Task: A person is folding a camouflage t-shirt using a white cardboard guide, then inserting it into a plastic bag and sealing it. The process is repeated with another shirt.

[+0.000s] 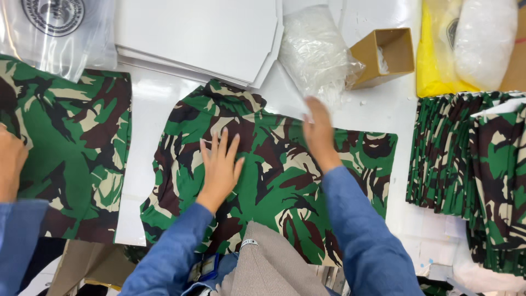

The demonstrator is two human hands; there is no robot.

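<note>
The right hand point(319, 131) is motion-blurred, its fingertips indistinct. The folded camouflage fabric piece point(274, 170) has its near edge hidden behind blue sleeves. The stack of folded camouflage pieces point(471, 175) is cut off at the right edge.

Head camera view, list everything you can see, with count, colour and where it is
camouflage garment: one, green, brown, tan and black, spread flat at table centre
second camouflage piece: one, same colours, at left
folded camouflage stack: one stack, right edge
white card sheets: a pile, white, top centre
clear plastic bags: a bundle, top centre-right
cardboard box: one, tan, open, beside the bundle
yellow bag: one, top right
another person's hand: one, blue sleeve, far left
left hand: flat on the garment, fingers spread
right hand: blurred, at the garment's upper edge
</note>
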